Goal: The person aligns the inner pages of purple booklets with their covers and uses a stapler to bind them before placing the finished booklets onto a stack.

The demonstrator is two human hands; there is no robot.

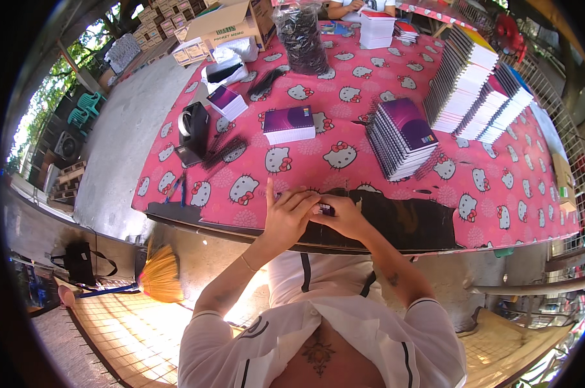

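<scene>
A small purple notebook (pixel 327 209) is between my hands at the near edge of the table, mostly covered by them. Across it from the left lie the bent fingers of my left hand (pixel 288 215), with one finger sticking up. My right hand (pixel 344 217) grips it from the right, fingers curled. Beyond my hands sits a short stack of purple-covered pads (pixel 288 125). To the right rises a taller stack of spiral-bound purple notebooks (pixel 402 137). Loose black binding coils (pixel 226 154) lie to the left, beside a black tape dispenser (pixel 193 132).
Tall notebook stacks (pixel 459 81) stand at the right. A plastic bag of black coils (pixel 300 40), a purple pad stack (pixel 228 102) and a cardboard box (pixel 234 26) are farther back. A pen-like blue tool (pixel 183 191) lies near the left edge. Another person (pixel 361 6) sits across the table.
</scene>
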